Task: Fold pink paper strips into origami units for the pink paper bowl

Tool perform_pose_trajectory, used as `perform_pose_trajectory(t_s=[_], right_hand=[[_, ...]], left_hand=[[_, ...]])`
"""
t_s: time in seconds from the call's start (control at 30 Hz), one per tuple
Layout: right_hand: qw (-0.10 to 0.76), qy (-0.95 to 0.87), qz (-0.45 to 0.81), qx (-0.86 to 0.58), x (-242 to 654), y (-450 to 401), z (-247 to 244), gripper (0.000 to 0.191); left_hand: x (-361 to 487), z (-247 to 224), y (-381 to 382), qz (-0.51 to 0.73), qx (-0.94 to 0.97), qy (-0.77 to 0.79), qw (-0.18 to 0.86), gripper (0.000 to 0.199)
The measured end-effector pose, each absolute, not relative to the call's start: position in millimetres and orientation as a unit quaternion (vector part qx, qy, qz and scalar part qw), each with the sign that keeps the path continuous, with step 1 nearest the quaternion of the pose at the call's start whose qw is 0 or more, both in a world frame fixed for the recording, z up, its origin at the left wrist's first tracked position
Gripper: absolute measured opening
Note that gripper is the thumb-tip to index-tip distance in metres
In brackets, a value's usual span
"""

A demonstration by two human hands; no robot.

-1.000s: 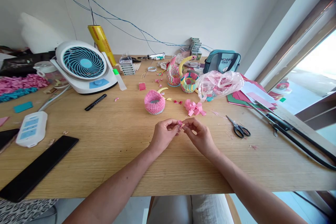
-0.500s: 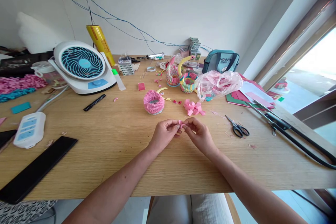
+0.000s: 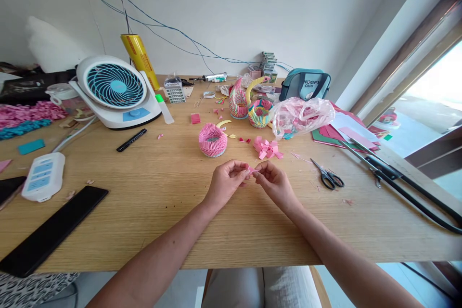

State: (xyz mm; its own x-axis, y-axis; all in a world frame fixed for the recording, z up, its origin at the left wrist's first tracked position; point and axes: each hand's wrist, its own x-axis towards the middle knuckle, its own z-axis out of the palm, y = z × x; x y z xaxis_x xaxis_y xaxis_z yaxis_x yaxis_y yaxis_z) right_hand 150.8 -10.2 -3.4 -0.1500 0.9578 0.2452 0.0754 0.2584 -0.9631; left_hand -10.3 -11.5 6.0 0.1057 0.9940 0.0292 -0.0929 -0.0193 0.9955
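Note:
Between my fingertips is a small piece of pink paper [image 3: 251, 170], partly covered by them. My left hand [image 3: 228, 180] pinches its left side, and my right hand [image 3: 275, 182] pinches its right side. Just beyond stands a round pink basket-like paper piece [image 3: 212, 140] made of many folded bits. Behind my right hand lies a loose heap of pink paper strips [image 3: 266, 147]. Two swan-like folded-paper figures stand farther back, one pink [image 3: 238, 102] and one multicoloured with a yellow neck [image 3: 259, 111].
Black scissors [image 3: 327, 175] and a paper trimmer's long arm [image 3: 393, 183] lie to the right. A pink plastic bag [image 3: 302, 115] sits behind. Leftward are a fan [image 3: 115, 89], a marker [image 3: 131, 140], a power strip [image 3: 44, 177] and a black phone-like slab [image 3: 54, 228].
The fingers have shifted slightly on the pink paper, which now looks flatter and more drawn out between them. The whole view has moved a little; the objects on the table stay put.

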Motion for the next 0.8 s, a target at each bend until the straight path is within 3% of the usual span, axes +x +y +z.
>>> perform_pose_trajectory(t_s=[0.4,0.67,0.8], right_hand=[[0.522,-0.711,0.247,-0.401,152.5,-12.7,-3.3,0.006],[0.499,-0.643,0.416,-0.405,150.9,-11.1,-11.2,0.014],[0.494,-0.656,0.41,-0.396,149.9,-12.0,-9.2,0.018]], left_hand=[[-9.4,3.4,-12.8,0.465,0.548,0.426,0.55,0.026],[-8.8,1.4,-10.8,0.492,0.542,0.451,0.512,0.024],[-9.7,1.6,-11.0,0.496,0.557,0.447,0.494,0.022]])
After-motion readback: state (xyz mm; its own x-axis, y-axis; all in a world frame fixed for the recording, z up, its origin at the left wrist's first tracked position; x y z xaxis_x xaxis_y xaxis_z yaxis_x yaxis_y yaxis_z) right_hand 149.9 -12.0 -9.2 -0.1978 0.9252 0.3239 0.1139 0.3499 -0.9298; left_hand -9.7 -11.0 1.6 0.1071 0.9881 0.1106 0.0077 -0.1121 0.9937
